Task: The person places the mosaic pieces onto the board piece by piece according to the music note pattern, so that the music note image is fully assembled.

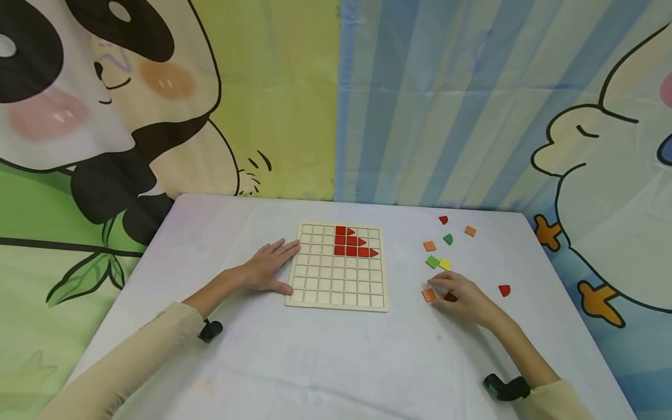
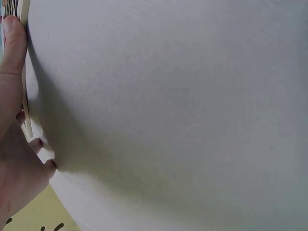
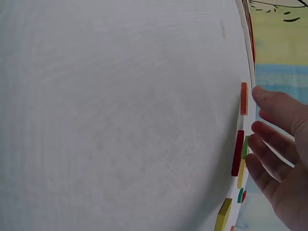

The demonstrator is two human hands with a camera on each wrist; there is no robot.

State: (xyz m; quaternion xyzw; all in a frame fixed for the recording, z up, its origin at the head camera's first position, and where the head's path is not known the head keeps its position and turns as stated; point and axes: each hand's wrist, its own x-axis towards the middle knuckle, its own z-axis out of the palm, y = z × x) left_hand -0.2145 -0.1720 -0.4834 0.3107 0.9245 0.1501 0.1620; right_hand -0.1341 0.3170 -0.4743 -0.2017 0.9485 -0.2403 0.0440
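A pale square grid board (image 1: 336, 291) lies on the table. Several red square and pointed tiles (image 1: 350, 251) fill stepped rows in its upper part. Along the board's left edge rests my left hand (image 1: 265, 269), fingers spread and thumb at the lower corner. The left wrist view catches its thumb (image 2: 15, 43) against the board's side. My right hand (image 1: 464, 296) hovers low over the loose tiles, thumb and fingers apart. Between them in the head view shows a dark red tile (image 1: 450, 297), lying on the table. An orange tile (image 1: 429, 295) sits just beyond the fingertips.
Further back lie a green square tile (image 1: 432, 262), a yellow tile (image 1: 444, 264), two orange tiles, a green rounded tile (image 1: 448, 239) and a red one (image 1: 443, 220). Another red tile (image 1: 504, 290) is right of the hand. A printed cloth (image 1: 420, 105) hangs behind the table.
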